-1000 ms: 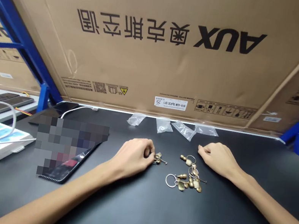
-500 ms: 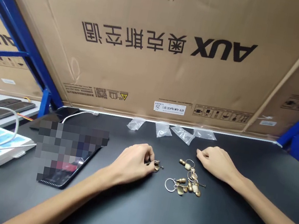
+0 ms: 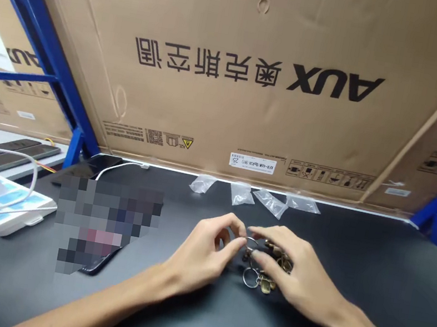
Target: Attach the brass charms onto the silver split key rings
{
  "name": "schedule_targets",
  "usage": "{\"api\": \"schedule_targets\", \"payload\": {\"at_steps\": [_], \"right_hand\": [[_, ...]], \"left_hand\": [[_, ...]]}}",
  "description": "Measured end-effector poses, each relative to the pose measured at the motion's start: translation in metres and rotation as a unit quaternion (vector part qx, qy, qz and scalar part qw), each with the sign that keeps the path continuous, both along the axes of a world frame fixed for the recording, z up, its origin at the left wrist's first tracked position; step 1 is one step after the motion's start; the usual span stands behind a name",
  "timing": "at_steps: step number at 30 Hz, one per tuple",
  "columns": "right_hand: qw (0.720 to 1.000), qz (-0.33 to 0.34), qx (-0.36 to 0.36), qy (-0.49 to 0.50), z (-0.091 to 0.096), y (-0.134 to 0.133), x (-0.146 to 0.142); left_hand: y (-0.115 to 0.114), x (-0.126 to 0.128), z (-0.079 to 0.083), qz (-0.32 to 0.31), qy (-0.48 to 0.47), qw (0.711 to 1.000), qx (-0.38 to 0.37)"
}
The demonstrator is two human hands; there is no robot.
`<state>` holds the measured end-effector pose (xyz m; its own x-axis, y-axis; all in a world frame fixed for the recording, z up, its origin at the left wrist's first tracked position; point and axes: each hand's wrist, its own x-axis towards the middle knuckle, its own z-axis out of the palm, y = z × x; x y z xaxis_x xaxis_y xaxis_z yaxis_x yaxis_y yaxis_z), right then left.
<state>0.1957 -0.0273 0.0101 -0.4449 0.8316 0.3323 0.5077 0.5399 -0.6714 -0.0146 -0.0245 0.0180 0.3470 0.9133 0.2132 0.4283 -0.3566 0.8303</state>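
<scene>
The left hand and right hand meet fingertip to fingertip over brass charms on the dark worktop. The left pinches a key ring between thumb and forefinger; the right curves over the charms, hiding most of them, and whether it grips anything I cannot tell. Small plastic bags lie behind, near a cardboard box. A blurred patch hides something at left.

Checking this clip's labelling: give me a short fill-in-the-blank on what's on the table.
1. The left hand and right hand meet over brass-coloured key-ring charms on the ___ tabletop.
2. ___ small clear plastic bags lie along the far edge.
3. The brown cardboard box behind reads ___ upside down.
Missing: black; four; AUX.
</scene>
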Motion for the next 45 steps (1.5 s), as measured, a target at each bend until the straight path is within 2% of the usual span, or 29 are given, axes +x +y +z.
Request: {"api": "schedule_targets", "payload": {"at_steps": [4,7,12,18,21,23,25,27,31,35,39,45], "right_hand": [[0.996,0.024,-0.085,0.008,0.0,-0.011,-0.012],[0.989,0.016,-0.141,0.038,-0.001,-0.011,-0.013],[0.985,0.017,-0.163,0.06,-0.002,-0.009,-0.011],[0.978,0.012,-0.186,0.09,-0.001,-0.007,-0.011],[0.988,-0.028,-0.139,0.069,-0.001,-0.007,-0.01],[0.994,-0.059,-0.087,0.042,-0.002,-0.006,-0.009],[0.997,-0.077,-0.03,0.01,-0.004,-0.006,-0.008],[0.996,-0.079,0.033,-0.02,-0.008,-0.006,-0.006],[0.985,-0.073,0.144,-0.062,-0.016,-0.005,-0.003],[0.979,-0.08,0.167,-0.085,-0.018,-0.004,-0.002],[0.979,-0.086,0.16,-0.09,-0.015,-0.004,-0.003],[0.981,-0.067,0.156,-0.091,-0.016,-0.004,-0.005]], "left_hand": [[-0.006,0.006,-0.002,-0.013,-0.054,0.997,-0.049],[-0.006,0.006,-0.004,0.012,-0.03,0.999,-0.024],[0.001,0.002,-0.01,0.032,0.023,0.998,0.045],[0.002,0.002,-0.009,0.048,-0.012,0.998,0.032],[0.001,0.004,-0.008,0.076,-0.057,0.995,-0.006],[0.001,0.005,-0.008,0.07,-0.077,0.992,-0.072],[0.002,0.005,-0.007,0.031,-0.103,0.981,-0.16],[0.004,0.005,-0.005,-0.02,-0.154,0.958,-0.241],[0.005,0.006,-0.004,-0.072,-0.241,0.912,-0.324],[0.005,0.006,-0.005,-0.085,-0.249,0.908,-0.326],[0.004,0.007,-0.005,-0.08,-0.226,0.929,-0.283],[0.002,0.007,-0.003,-0.041,-0.141,0.963,-0.228]]}}
